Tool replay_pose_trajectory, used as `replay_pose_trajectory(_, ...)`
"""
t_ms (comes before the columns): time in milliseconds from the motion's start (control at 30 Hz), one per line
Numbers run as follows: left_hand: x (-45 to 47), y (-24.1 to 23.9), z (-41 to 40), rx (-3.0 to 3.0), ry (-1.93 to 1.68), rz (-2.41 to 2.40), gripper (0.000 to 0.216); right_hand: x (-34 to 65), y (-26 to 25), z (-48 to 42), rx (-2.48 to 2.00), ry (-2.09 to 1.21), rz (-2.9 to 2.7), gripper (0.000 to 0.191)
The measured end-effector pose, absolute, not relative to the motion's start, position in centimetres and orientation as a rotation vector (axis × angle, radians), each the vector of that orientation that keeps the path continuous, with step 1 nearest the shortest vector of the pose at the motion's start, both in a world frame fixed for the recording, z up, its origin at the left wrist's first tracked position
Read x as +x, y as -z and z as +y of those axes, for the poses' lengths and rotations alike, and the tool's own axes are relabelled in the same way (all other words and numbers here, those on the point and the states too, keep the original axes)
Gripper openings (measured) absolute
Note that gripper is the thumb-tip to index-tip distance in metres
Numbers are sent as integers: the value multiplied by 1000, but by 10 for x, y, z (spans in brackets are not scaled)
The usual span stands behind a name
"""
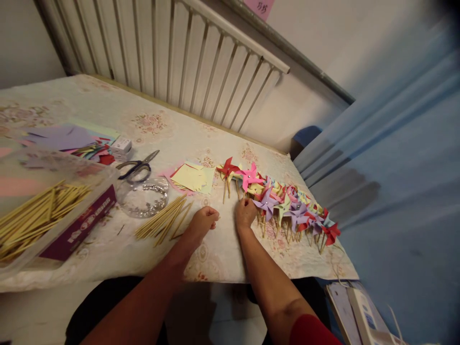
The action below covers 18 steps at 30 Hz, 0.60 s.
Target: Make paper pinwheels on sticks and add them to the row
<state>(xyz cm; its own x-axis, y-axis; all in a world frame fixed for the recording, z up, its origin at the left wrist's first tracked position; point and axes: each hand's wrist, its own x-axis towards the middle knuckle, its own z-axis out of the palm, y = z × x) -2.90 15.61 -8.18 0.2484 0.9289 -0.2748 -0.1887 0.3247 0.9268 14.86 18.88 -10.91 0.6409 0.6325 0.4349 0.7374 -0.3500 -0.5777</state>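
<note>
My right hand [246, 212] is closed at the left end of a row of paper pinwheels [280, 201], its fingers pinched at the stick of a pink pinwheel [250, 177]. My left hand [203, 222] rests on the table in a loose fist, just right of a bundle of loose wooden sticks [163, 219]; what it holds, if anything, is hidden. The pinwheels are red, pink, purple, yellow and green and lie side by side toward the table's right edge.
Yellow paper squares [192, 177], scissors [138, 166], a clear lid with small pins [143, 197], a clear box of sticks [34, 215], a purple carton [81, 225] and coloured paper sheets [68, 139] lie on the patterned tablecloth [118, 110]. A radiator [179, 52] stands behind.
</note>
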Motion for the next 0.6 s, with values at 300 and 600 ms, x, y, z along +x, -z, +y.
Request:
replay_pose_trajectory(300,-29,85,157,948,-909,1020,18,147,109,189,-2125,165,-1098,28)
replay_pose_trajectory(600,-30,87,157,961,-912,1011,18,144,107,191,-2202,159,-1055,28)
